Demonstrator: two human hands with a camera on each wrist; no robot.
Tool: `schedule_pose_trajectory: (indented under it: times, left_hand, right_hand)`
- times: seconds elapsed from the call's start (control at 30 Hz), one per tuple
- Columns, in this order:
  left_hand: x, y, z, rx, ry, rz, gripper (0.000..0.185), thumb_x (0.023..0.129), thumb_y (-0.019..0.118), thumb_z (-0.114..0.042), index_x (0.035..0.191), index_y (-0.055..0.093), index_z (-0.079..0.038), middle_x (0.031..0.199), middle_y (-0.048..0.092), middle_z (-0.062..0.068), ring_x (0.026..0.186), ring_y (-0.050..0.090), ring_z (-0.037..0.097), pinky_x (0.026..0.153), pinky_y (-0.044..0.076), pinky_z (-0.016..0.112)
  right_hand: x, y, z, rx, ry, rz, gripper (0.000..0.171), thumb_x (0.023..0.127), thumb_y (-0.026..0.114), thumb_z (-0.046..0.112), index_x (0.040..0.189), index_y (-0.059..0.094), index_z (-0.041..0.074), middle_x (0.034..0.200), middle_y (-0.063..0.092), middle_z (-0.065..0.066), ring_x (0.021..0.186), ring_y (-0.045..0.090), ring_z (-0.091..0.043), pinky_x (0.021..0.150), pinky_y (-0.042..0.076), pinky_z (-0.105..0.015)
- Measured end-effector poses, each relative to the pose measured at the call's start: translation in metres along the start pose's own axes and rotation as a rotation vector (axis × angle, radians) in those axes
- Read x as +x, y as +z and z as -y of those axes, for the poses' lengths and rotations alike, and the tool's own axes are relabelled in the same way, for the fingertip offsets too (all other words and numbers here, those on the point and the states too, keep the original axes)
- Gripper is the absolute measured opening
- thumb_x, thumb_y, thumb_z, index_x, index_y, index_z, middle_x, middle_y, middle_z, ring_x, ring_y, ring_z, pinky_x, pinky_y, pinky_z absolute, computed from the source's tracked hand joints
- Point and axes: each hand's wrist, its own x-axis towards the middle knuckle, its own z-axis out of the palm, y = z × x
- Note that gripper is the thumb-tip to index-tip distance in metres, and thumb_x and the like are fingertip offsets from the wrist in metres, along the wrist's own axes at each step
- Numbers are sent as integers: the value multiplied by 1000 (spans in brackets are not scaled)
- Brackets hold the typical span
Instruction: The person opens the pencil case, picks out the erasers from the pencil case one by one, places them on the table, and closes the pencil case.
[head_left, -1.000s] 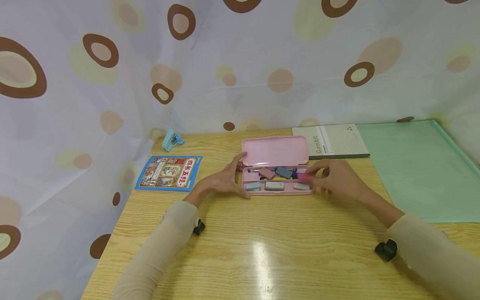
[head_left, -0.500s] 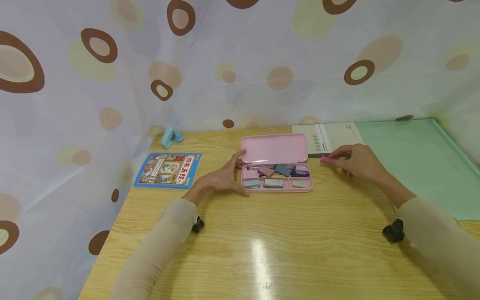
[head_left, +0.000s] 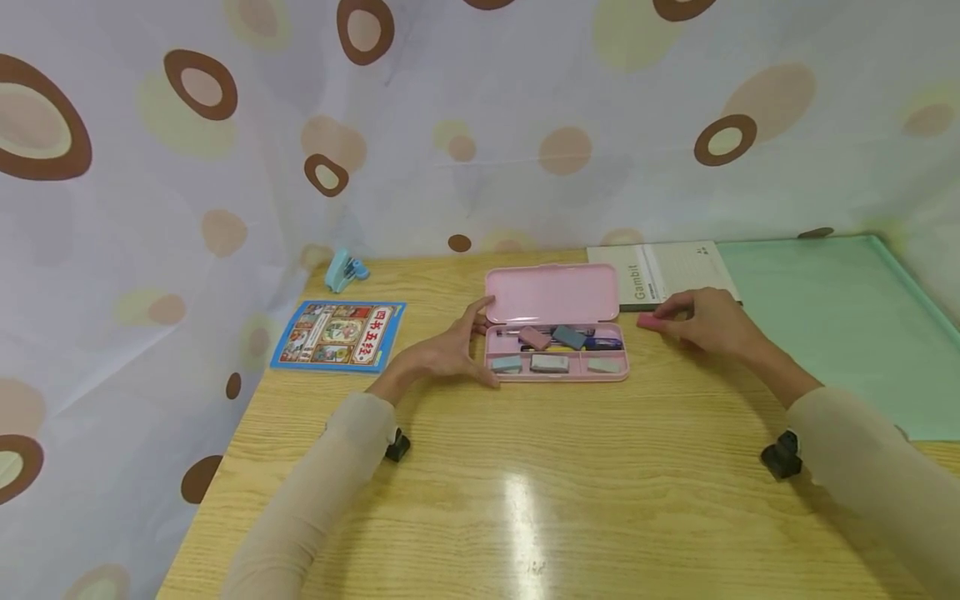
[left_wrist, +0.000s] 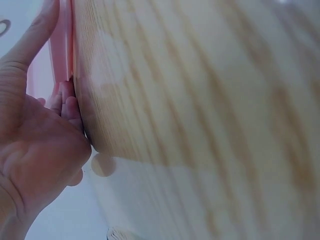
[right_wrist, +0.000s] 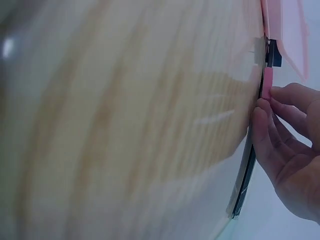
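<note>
An open pink pencil case (head_left: 551, 293) lies on the wooden table, its lid tipped back. In it are a pink eraser (head_left: 534, 337), a dark blue-grey eraser (head_left: 568, 337), several paler ones in the front compartments, and pens (head_left: 603, 343). My left hand (head_left: 442, 352) holds the case's left end, thumb at the front corner and fingers toward the hinge. To the right of the case, my right hand (head_left: 705, 321) pinches a bright pink eraser (head_left: 651, 322) between thumb and fingers, low at the tabletop. The right wrist view shows this eraser (right_wrist: 267, 82) edge-on at the fingertips.
A "Gambit" notebook (head_left: 675, 271) lies behind the right hand, beside a pale green mat (head_left: 840, 333). On the left are a blue-bordered picture book (head_left: 339, 336) and a light blue gadget (head_left: 345, 271). A dotted cloth (head_left: 510, 200) hangs behind the table.
My right hand has carried the bright pink eraser out from over the case's right end to the table on its right, and lowered it slightly. The left hand stays at the case.
</note>
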Motion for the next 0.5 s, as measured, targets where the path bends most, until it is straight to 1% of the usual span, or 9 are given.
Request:
schedule_pose_trajectory:
  times: [0.13, 0.27, 0.37, 0.4, 0.5]
  left_hand:
    - [0, 0, -2, -8, 2, 4, 130, 77, 95, -20, 166, -1, -26, 151, 35, 11, 139, 35, 26, 123, 28, 43]
    - [-1, -1, -3, -18, 5, 6, 130, 77, 94, -19, 166, 0, -25, 152, 34, 12, 140, 35, 27, 124, 27, 43]
    - [-1, -1, -4, -21, 5, 7, 129, 78, 94, -19, 166, 0, -25, 152, 34, 12, 141, 34, 27, 124, 26, 43]
    - [-1, -1, -4, -22, 5, 7, 129, 78, 94, -19, 166, 0, -25, 153, 34, 12, 141, 34, 27, 124, 26, 43]
    - [-2, -1, -3, -26, 1, 9, 129, 78, 93, -19, 166, 0, -25, 153, 33, 12, 141, 34, 27, 124, 26, 44]
  right_hand:
    - [-1, 1, -1, -13, -27, -11, 30, 97, 75, 29, 114, 76, 4, 70, 65, -2, 61, 55, -17, 53, 43, -29]
    - [-1, 2, 3, 7, -25, -35, 38, 96, 77, 37, 116, 75, 5, 85, 70, -7, 66, 60, -19, 56, 47, -30]
    - [-2, 2, 10, 56, -25, -43, 44, 95, 77, 42, 119, 74, 6, 102, 73, -13, 72, 65, -19, 58, 52, -30]
    - [-3, 2, 13, 83, -27, -41, 43, 95, 77, 41, 120, 73, 6, 107, 72, -15, 74, 66, -20, 58, 54, -29]
    - [-5, 5, 23, 168, -57, -17, 38, 98, 75, 31, 124, 71, 4, 116, 69, -19, 76, 67, -21, 60, 56, -29]
